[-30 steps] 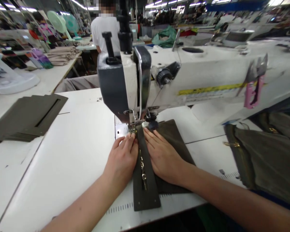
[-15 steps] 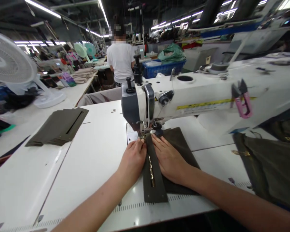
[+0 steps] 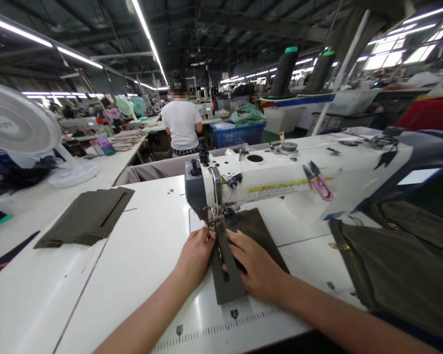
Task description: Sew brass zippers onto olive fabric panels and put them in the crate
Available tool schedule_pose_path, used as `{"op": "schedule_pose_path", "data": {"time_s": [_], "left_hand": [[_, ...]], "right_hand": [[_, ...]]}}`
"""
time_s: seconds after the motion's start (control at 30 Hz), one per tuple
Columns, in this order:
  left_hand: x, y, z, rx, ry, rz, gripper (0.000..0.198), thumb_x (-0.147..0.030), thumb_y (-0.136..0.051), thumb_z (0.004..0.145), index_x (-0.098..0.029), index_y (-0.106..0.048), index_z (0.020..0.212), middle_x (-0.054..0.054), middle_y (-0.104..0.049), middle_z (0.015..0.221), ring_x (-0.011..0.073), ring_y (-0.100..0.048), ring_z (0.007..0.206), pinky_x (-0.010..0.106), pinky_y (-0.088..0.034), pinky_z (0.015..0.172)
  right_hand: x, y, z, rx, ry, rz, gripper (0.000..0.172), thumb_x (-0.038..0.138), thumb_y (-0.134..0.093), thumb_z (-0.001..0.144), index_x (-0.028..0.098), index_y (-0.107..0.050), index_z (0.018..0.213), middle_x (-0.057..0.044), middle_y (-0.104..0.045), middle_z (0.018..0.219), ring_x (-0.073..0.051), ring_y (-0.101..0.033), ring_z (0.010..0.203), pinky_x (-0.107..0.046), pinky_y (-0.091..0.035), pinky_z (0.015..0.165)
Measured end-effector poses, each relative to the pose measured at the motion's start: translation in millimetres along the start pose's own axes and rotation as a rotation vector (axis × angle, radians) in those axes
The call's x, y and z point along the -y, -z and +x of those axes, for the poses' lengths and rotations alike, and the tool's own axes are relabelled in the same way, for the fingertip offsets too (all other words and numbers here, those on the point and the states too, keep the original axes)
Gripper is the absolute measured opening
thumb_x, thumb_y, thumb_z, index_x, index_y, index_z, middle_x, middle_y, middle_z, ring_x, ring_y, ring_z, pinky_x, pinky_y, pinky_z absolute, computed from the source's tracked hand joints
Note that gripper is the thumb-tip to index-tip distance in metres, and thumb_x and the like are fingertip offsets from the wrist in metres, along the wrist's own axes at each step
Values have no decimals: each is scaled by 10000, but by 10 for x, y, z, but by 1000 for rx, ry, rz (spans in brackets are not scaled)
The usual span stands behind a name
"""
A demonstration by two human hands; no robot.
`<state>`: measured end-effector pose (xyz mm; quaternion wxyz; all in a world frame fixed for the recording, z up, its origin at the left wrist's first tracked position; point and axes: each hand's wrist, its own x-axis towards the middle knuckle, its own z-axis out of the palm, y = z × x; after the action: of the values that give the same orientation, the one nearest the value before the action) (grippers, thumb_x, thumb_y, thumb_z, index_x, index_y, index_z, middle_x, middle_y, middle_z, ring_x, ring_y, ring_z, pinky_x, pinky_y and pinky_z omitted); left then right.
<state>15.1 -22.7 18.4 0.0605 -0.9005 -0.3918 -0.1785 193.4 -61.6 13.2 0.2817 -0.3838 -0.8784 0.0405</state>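
Observation:
My left hand [image 3: 196,254] rests with curled fingers on the left edge of an olive fabric strip with a zipper [image 3: 227,275], close to the presser foot [image 3: 211,223] of a white sewing machine [image 3: 280,182]. Lying flat, my right hand [image 3: 256,265] presses the same strip and the wider olive fabric panel [image 3: 256,231] under it, just right of the zipper. The strip runs from the needle toward me on the white table [image 3: 133,255].
A stack of olive fabric pieces with slots [image 3: 88,221] lies at the left. A heap of olive fabric [image 3: 398,265] fills the right side. Pink thread snips [image 3: 319,179] sit on the machine arm. A white fan [image 3: 18,128] stands far left; a person in a white shirt [image 3: 180,125] works behind.
The view has lifted and pulled back, showing more of the hall. Both hands stay on the strip, which now reaches less far toward me; the left fingers have curled at the presser foot.

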Motion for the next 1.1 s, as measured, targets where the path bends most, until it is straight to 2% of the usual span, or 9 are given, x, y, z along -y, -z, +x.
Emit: {"op": "schedule_pose_path", "data": {"time_s": [0.1, 0.17, 0.23, 0.33, 0.43, 0.57, 0.83, 1.1], "left_hand": [[-22, 46, -112, -19, -35, -63, 304, -44, -492, 784, -126, -559, 1070, 142, -575, 1088, 236, -555, 1008, 396, -508, 829], [-39, 85, -188, -21, -43, -117, 315, -55, -517, 771, -125, -566, 1074, 133, -589, 1105, 240, -538, 1059, 402, -495, 865], [-58, 121, -251, -18, -39, -164, 310, -70, -525, 769, -124, -572, 1070, 121, -603, 1108, 228, -543, 1065, 415, -470, 909], [-90, 134, -321, -39, -52, -175, 308, -67, -487, 786, -125, -568, 1078, 118, -609, 1117, 210, -560, 1058, 454, -410, 973], [-128, 95, -365, -78, -100, -135, 292, -60, -438, 816, -114, -570, 1070, 126, -614, 1112, 211, -570, 1051, 476, -384, 992], [-165, 43, -378, -110, -124, -93, 250, -70, -412, 848, -102, -588, 1022, 130, -630, 1074, 216, -589, 1023, 475, -397, 985], [-155, 50, -296, -106, -117, -90, 223, -79, -428, 857, -94, -591, 1008, 130, -632, 1068, 218, -594, 1009, 444, -445, 955], [-63, 44, -176, -98, -86, -88, 233, -94, -421, 862, -133, -583, 1025, 108, -627, 1056, 224, -582, 1005, 421, -483, 912]], "right_hand": [[235, -3, -225, -155, 155, -41, 256, 311, -608, 770, 121, -636, 939, -123, -624, 998, -231, -538, 1000, -419, -414, 951], [343, -64, -306, -222, 225, -124, 159, 230, -597, 787, 109, -648, 877, -116, -647, 920, -227, -562, 948, -398, -457, 901], [407, -128, -318, -252, 256, -209, 154, 125, -539, 806, 64, -647, 898, -148, -653, 905, -245, -573, 939, -395, -486, 852], [453, -162, -276, -247, 287, -286, 205, 25, -458, 795, 14, -655, 852, -184, -655, 839, -263, -600, 859, -388, -517, 775], [462, -114, -259, -230, 331, -299, 269, -16, -396, 783, 15, -664, 777, -170, -651, 745, -244, -616, 753, -363, -534, 716], [431, -49, -290, -202, 361, -281, 300, -1, -369, 799, -1, -669, 807, -171, -655, 750, -240, -621, 757, -358, -529, 761], [375, -68, -243, -250, 318, -260, 336, 1, -338, 818, 5, -673, 828, -167, -668, 786, -235, -625, 798, -342, -508, 813], [244, -96, -154, -226, 288, -229, 345, 27, -327, 838, 25, -671, 833, -149, -664, 766, -211, -612, 763, -317, -512, 781]]}}
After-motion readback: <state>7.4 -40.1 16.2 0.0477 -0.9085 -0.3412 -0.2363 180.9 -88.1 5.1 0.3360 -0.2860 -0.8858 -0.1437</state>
